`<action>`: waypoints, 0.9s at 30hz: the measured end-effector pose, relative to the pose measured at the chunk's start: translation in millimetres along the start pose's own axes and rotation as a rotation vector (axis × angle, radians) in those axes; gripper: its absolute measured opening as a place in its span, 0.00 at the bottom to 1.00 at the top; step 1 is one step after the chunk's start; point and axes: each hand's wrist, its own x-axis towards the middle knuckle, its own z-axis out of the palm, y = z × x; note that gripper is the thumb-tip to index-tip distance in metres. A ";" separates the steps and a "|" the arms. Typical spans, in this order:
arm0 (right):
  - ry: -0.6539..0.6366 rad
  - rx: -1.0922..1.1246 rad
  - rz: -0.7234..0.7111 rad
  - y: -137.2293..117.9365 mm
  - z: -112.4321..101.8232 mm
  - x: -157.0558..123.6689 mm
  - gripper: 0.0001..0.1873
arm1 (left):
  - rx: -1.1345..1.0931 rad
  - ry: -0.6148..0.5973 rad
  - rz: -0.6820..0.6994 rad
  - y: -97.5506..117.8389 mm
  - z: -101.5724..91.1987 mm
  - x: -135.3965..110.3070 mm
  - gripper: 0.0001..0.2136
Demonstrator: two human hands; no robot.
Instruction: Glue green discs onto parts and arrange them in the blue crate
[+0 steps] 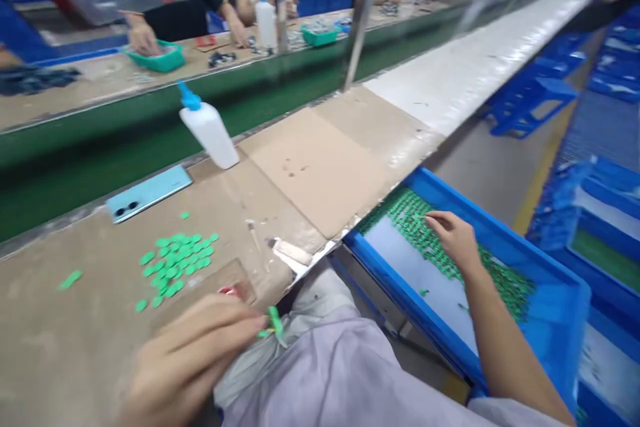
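Observation:
My left hand [193, 357] is near the table's front edge, its fingers pinched on a small green plastic part [273, 324] over my lap. My right hand [454, 237] reaches down into a blue crate [545, 310] at my right, fingertips curled on the heap of green parts [500, 277] inside; whether it grips one is hidden. A cluster of several green discs [177, 261] lies on the brown table top [310, 167] just beyond my left hand, with a stray green piece [70, 279] further left.
A white squeeze bottle with a blue cap [209, 130] stands tilted by the green conveyor [100, 147]. A light blue phone [149, 193] lies beside it. Other people work across the belt with teal trays [159, 57]. Blue stools and crates [537, 90] stand at right.

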 end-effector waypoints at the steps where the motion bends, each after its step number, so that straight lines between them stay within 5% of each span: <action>1: -0.029 -0.030 0.002 19.1 5.7 3.4 0.23 | -0.088 -0.082 0.048 2.8 33.9 19.7 0.15; 5: -0.192 -0.139 -0.047 71.3 43.7 18.6 0.18 | -0.415 -0.265 0.127 -2.2 160.3 75.3 0.10; 9: -0.250 -0.268 -0.160 93.0 77.3 35.6 0.12 | -0.449 -0.415 0.070 -23.2 233.0 89.4 0.07; 14: -0.317 -0.430 -0.250 107.9 94.9 45.0 0.13 | -0.453 -0.506 0.044 -35.4 254.0 92.9 0.08; 27: -0.338 -0.491 -0.240 110.0 103.2 43.7 0.17 | -0.349 -0.458 0.032 -41.8 267.1 107.4 0.07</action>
